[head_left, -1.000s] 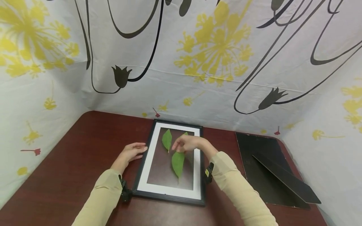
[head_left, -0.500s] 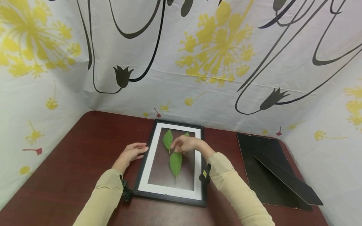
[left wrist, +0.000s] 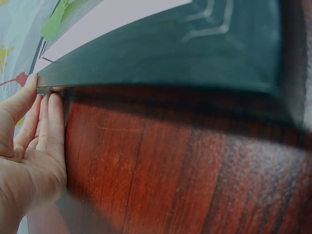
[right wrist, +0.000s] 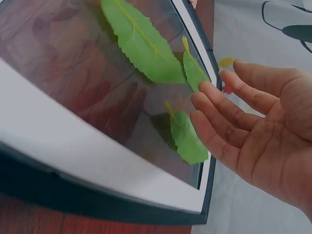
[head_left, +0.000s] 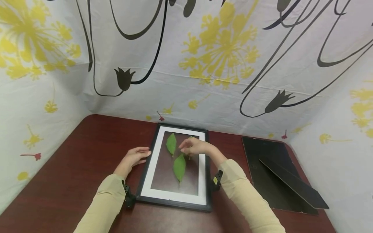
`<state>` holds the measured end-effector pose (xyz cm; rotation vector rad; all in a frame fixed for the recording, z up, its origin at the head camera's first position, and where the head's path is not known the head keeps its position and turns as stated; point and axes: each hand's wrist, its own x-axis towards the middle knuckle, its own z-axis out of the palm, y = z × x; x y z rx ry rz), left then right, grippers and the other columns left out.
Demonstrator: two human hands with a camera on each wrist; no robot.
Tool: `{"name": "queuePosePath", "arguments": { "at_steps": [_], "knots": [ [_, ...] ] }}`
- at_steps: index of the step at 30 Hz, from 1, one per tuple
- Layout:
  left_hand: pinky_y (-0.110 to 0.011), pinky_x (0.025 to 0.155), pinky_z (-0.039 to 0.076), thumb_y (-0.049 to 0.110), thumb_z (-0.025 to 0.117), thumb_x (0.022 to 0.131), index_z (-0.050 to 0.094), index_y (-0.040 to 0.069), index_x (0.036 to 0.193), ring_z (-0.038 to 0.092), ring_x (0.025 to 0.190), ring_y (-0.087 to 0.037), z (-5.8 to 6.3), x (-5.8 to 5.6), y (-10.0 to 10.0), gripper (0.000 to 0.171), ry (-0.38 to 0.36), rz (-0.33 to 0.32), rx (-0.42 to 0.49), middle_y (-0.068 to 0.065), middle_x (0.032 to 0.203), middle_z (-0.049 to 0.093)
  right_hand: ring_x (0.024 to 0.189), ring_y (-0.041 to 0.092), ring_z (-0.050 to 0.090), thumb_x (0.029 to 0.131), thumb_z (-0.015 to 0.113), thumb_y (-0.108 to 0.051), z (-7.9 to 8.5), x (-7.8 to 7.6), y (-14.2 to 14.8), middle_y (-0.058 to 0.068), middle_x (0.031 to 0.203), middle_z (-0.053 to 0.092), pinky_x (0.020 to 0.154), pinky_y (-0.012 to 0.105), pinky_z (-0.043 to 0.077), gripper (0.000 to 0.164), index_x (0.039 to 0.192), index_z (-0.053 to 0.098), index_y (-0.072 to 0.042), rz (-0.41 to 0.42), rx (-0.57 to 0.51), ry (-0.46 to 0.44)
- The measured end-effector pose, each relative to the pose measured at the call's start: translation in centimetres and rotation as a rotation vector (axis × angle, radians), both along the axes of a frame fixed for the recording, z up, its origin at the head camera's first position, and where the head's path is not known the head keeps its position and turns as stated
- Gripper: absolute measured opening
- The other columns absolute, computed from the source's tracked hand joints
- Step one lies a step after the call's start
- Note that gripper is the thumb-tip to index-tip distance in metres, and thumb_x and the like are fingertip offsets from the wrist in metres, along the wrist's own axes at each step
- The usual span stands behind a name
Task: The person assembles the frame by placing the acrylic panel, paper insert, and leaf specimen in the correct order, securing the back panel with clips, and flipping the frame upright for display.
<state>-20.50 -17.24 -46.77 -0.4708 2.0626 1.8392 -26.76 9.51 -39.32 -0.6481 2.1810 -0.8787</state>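
Note:
A black picture frame (head_left: 175,204) with a white mat (head_left: 175,196) and clear pane lies on the table. My left hand (head_left: 134,159) touches its left edge with straight fingers, the thumb right at the frame's side in the left wrist view. Over the pane is my right hand (head_left: 196,147), fingers loosely bent and holding nothing. Just below its fingertips lies the middle green leaf (head_left: 179,168). A second leaf (head_left: 171,144) sits at the upper left of the pane. The third leaf (right wrist: 186,139), at the upper right, is mostly hidden behind my right hand in the head view.
At the right of the dark red table (head_left: 81,165) lies a black backing board (head_left: 259,181) with its stand flap (head_left: 297,184) raised at an angle. A white cloth (head_left: 163,100) with yellow and grey flowers rises behind the table and along its sides.
The middle leaf has shifted slightly left on the pane. My right fingers, earlier at its upper end, have let go and lifted a little off it. My left hand stays at the frame's edge.

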Motion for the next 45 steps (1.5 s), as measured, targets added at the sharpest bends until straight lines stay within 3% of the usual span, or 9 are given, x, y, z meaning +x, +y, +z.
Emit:
{"name": "queuePosePath", "arguments": {
  "at_steps": [5, 21, 33, 38, 45],
  "knots": [
    [-0.036, 0.097, 0.048, 0.02, 0.061, 0.088, 0.043, 0.002, 0.133, 0.044, 0.126, -0.03, -0.1, 0.1, -0.1, 0.051, -0.014, -0.006, -0.013, -0.019, 0.137, 0.045, 0.096, 0.029, 0.059, 0.093, 0.052, -0.015, 0.0, 0.4, 1.7, 0.021, 0.11, 0.059, 0.082, 0.041, 0.053, 0.035, 0.124, 0.051, 0.001, -0.046, -0.026, -0.029],
    [-0.039, 0.102, 0.043, 0.019, 0.058, 0.09, 0.04, 0.0, 0.135, 0.04, 0.129, -0.032, 0.2, 0.2, -0.1, 0.053, -0.032, -0.029, -0.008, -0.021, 0.139, 0.041, 0.087, 0.017, 0.064, 0.093, 0.052, -0.018, -1.4, 1.7, 9.1, 0.018, 0.103, 0.064, 0.074, 0.032, 0.055, 0.031, 0.114, 0.054, 0.005, -0.228, -0.06, -0.045],
    [-0.04, 0.106, 0.039, 0.02, 0.057, 0.09, 0.037, 0.0, 0.137, 0.032, 0.133, -0.033, 0.4, 0.4, -1.0, 0.055, -0.056, -0.051, -0.014, -0.021, 0.144, 0.032, 0.094, 0.024, 0.064, 0.094, 0.051, -0.022, -2.5, 3.2, 15.2, 0.021, 0.109, 0.063, 0.078, 0.034, 0.055, 0.04, 0.122, 0.05, 0.007, -0.409, -0.064, -0.046],
    [-0.04, 0.106, 0.039, 0.021, 0.057, 0.09, 0.037, 0.0, 0.138, 0.033, 0.133, -0.033, 0.4, 0.2, -0.8, 0.055, -0.054, -0.054, -0.019, -0.02, 0.145, 0.031, 0.097, 0.027, 0.063, 0.094, 0.051, -0.023, -2.9, 4.1, 18.2, 0.022, 0.111, 0.062, 0.08, 0.034, 0.055, 0.043, 0.124, 0.049, 0.007, -0.442, -0.079, -0.054],
    [-0.036, 0.103, 0.043, 0.02, 0.058, 0.09, 0.039, -0.001, 0.136, 0.037, 0.131, -0.032, 0.7, 0.1, 0.2, 0.055, -0.03, -0.061, -0.01, -0.021, 0.143, 0.034, 0.106, 0.028, 0.059, 0.095, 0.048, -0.024, -2.2, 5.8, 23.0, 0.025, 0.12, 0.057, 0.087, 0.038, 0.052, 0.046, 0.126, 0.045, 0.01, -0.558, -0.024, 0.006]
  ]
}}
